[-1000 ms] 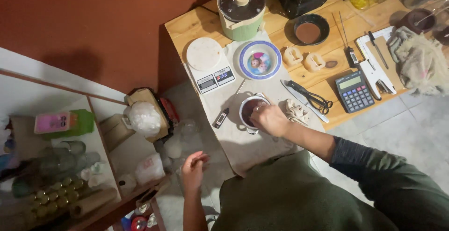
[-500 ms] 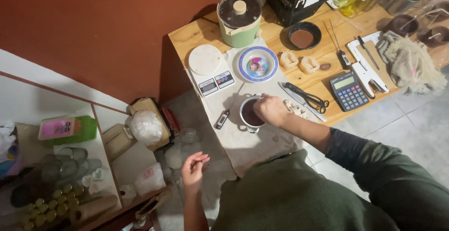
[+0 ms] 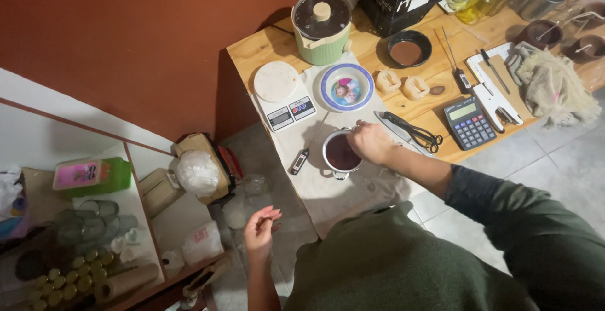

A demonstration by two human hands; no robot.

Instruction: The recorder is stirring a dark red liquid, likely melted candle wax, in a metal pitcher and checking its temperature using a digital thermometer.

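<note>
My right hand [image 3: 372, 142] rests on the right rim of a small metal pot [image 3: 341, 153] filled with a dark reddish-brown liquid; its fingers are curled, and whether they pinch something is hidden. The pot stands on a pale cloth [image 3: 340, 185] covering the near part of a wooden table [image 3: 265, 46]. A thin probe thermometer [image 3: 300, 160] lies just left of the pot. My left hand [image 3: 260, 226] hovers low beside the table, fingers loosely apart and holding nothing.
A white kitchen scale [image 3: 282, 94], a patterned bowl [image 3: 346, 87], a green lidded cooker [image 3: 322, 27], black scissors [image 3: 413, 132], a calculator [image 3: 469, 122] and a dark bowl [image 3: 409, 49] lie on the table. A low shelf [image 3: 145, 223] with jars and bags stands at left.
The view has shifted slightly. My right hand stays at the pot's rim; my left hand has stayed low beside the table with its fingers a little more spread.
</note>
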